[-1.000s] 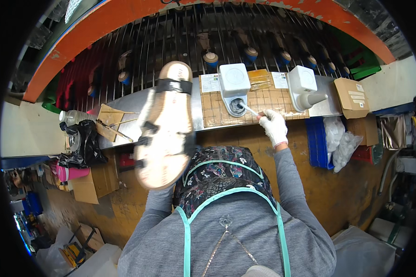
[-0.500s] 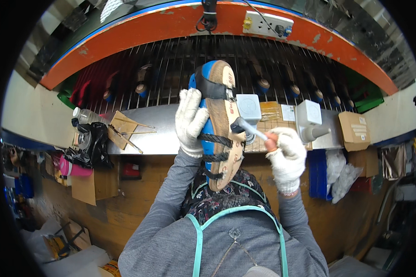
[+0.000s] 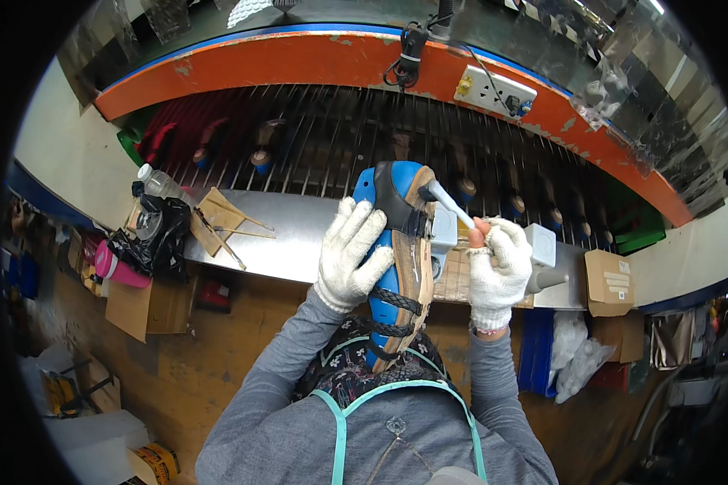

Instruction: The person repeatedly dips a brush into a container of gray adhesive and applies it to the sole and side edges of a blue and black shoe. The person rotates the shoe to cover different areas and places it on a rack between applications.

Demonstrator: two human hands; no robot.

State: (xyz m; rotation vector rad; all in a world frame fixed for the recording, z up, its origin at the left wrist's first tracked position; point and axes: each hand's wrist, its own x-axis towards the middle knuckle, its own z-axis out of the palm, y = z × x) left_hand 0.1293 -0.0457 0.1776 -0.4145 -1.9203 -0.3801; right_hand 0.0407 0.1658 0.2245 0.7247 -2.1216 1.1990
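Note:
A blue shoe last (image 3: 389, 279) stands tilted on end in front of me, its brown fuzzy sole side facing right. A black strap (image 3: 404, 194) wraps its upper end and dark braided cords (image 3: 392, 330) cross lower down. My left hand (image 3: 349, 260), in a white knit glove, grips the last from its left side; the thumb and fingers lie along the blue surface. My gloved right hand (image 3: 499, 268), bare at some fingertips, is closed around a brush (image 3: 453, 205) with a pale handle. Its dark bristles touch the sole edge near the upper end.
Beyond the steel bench (image 3: 275, 242) runs a rack of metal rods holding several similar lasts (image 3: 261, 162). White square containers (image 3: 539, 245) and a cardboard box (image 3: 609, 283) stand at right. Sticks on cardboard, a black plastic bag (image 3: 160, 250) and a clear bottle (image 3: 158, 183) are left.
The last has turned, showing more of its blue side and less of its sole face. The brush has moved from mid-sole up to the upper end. My view has shifted and tilted.

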